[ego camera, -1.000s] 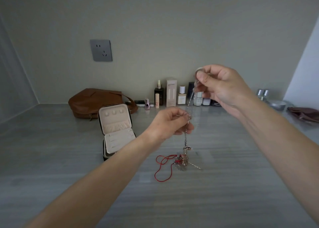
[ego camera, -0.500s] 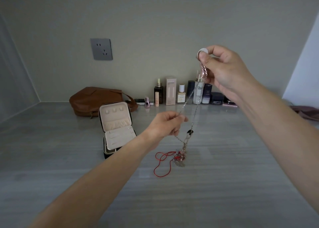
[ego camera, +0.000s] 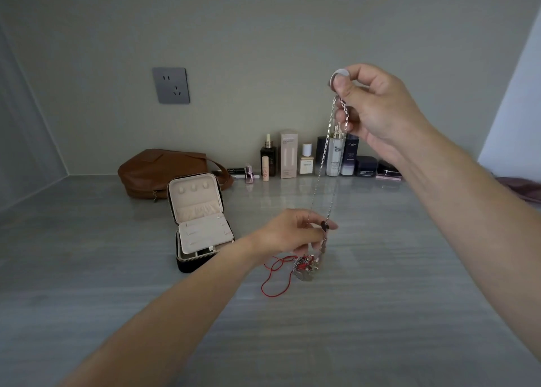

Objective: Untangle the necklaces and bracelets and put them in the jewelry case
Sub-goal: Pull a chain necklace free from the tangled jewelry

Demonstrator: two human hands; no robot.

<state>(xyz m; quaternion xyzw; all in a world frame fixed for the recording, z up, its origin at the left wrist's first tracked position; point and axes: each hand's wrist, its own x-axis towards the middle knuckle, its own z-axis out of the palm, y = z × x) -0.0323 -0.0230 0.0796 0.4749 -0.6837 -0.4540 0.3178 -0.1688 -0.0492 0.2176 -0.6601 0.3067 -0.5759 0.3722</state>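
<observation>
My right hand [ego camera: 371,108] is raised high and pinches a white ring and the top of a silver chain [ego camera: 324,158]. The chain hangs straight down to my left hand [ego camera: 295,231], which pinches it low, just above the grey counter. Below that hand lies a tangle of jewelry [ego camera: 304,266] with a red cord [ego camera: 273,281] looping out to the left. The jewelry case [ego camera: 199,219] stands open left of the tangle, its cream lid upright and a cream insert tilted over the black base.
A brown leather bag [ego camera: 152,170] lies behind the case. A row of cosmetic bottles and jars [ego camera: 319,158] lines the back wall. A dark red pouch [ego camera: 524,190] sits at the far right edge. A wall socket [ego camera: 171,85] is above the bag.
My right hand has lifted the chain's top end higher, drawing the chain taut. My left hand has slid down the chain toward the tangle on the counter.
</observation>
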